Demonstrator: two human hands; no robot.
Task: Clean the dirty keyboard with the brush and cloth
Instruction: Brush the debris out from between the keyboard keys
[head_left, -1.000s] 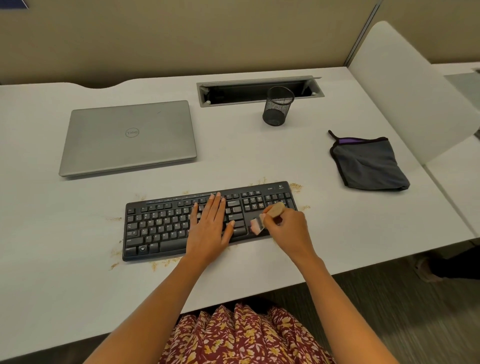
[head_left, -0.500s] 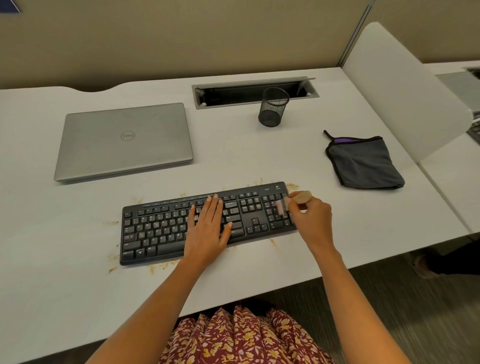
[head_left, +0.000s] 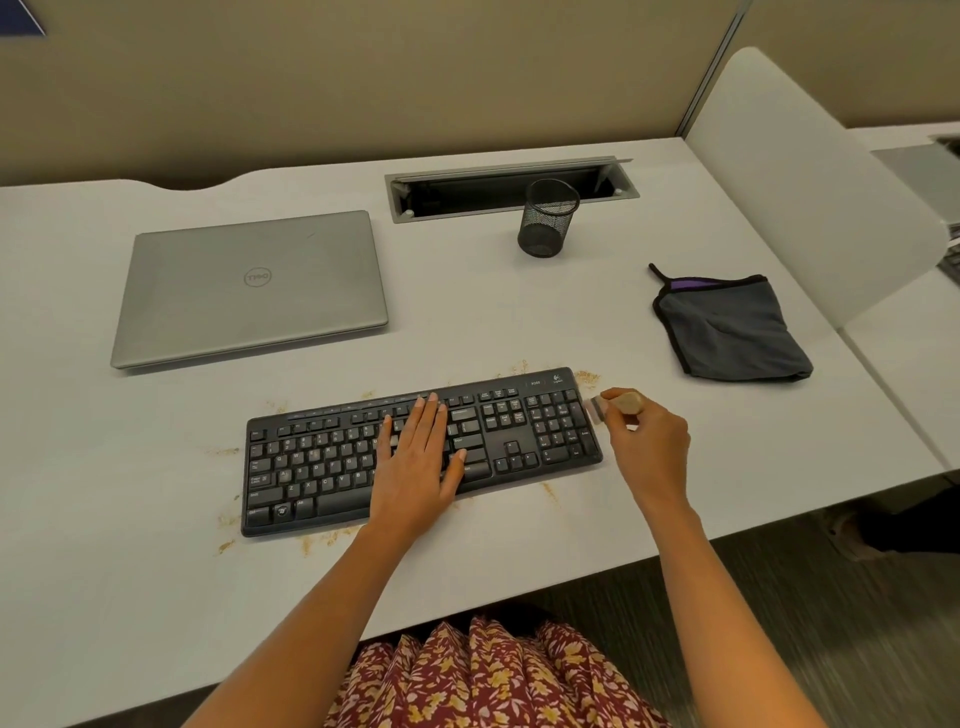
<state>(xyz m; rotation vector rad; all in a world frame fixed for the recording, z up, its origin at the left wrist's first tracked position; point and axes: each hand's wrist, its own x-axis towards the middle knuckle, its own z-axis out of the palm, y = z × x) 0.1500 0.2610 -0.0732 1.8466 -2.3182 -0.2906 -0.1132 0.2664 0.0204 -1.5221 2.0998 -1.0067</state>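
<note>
Keyboard (head_left: 322, 467), long axis 9-to-3 o'clock, under flat-fingered left hand (head_left: 421, 467); right hand (head_left: 649, 447) pinches brush (head_left: 614, 405) just off its 3 o'clock end, cloth (head_left: 727, 327) at 1 o'clock.

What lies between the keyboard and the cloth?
Head view: mostly bare desk, with crumbs by the keyboard's far right corner and the brush in the right hand just off its right edge.
</note>
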